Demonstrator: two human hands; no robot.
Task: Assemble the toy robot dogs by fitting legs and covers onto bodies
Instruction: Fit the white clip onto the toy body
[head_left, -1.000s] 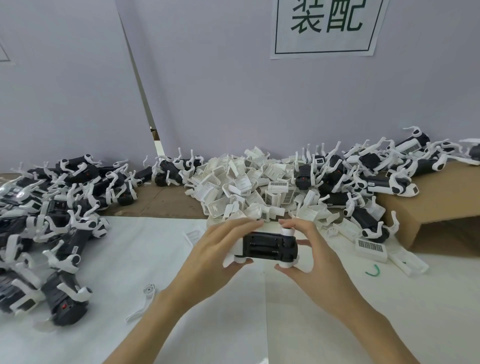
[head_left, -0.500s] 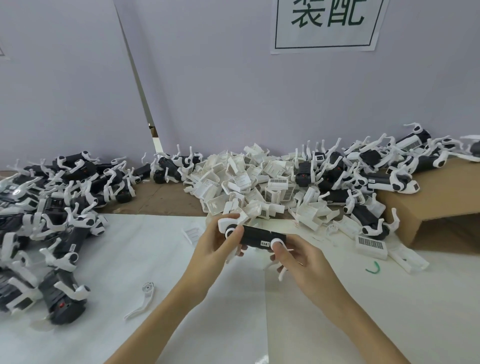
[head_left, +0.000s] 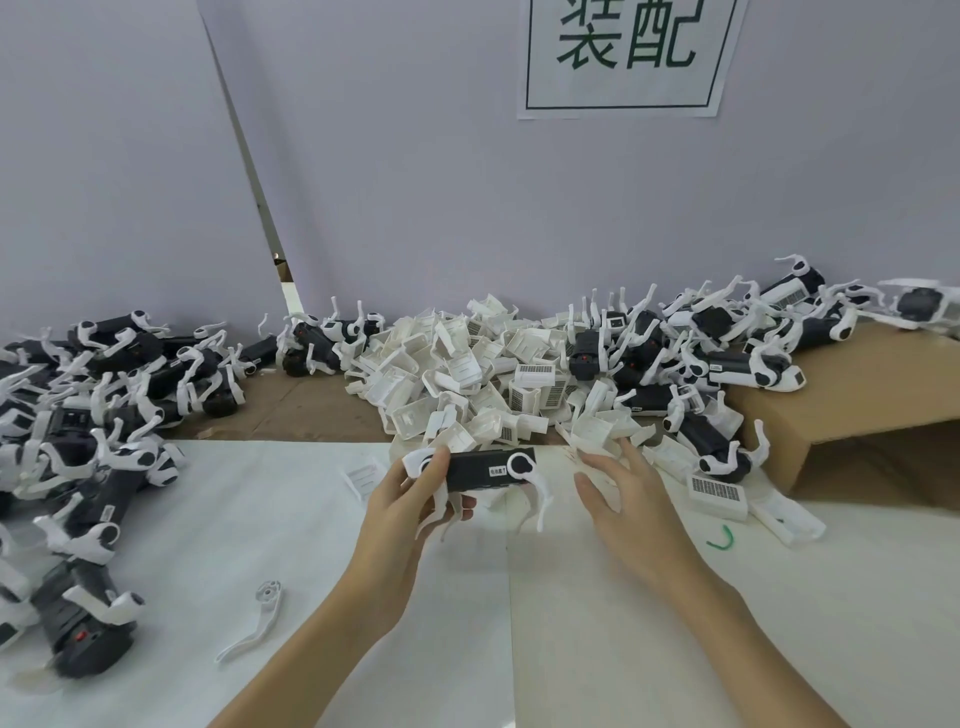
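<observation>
Dozens of finished dogs (head_left: 98, 415) lie heaped at the far left of the tabletop (head_left: 234, 519), black bodies with white legs sticking out every way. Nearer me on the white sheet I see a single loose leg (head_left: 257, 621) lying flat, apart from everything else. My left hand (head_left: 410, 506) comes next: its grip is closed on one end of the toy dog body (head_left: 480, 470), thumb over the white hip disc, fingers curled beneath among the legs. I hold the body level above the sheet, its long side facing me, white legs hanging from both ends. Behind it, a pile of white covers (head_left: 467, 384) spreads along the brown cardboard. My right hand (head_left: 626, 499) hovers just beside the body's other end, not touching it, fingers straight and spread, its grip wide and holding nothing. Further right, more dogs (head_left: 727, 358) are piled over a cardboard box (head_left: 857, 400), and a small green hook (head_left: 721, 538) lies on the sheet
</observation>
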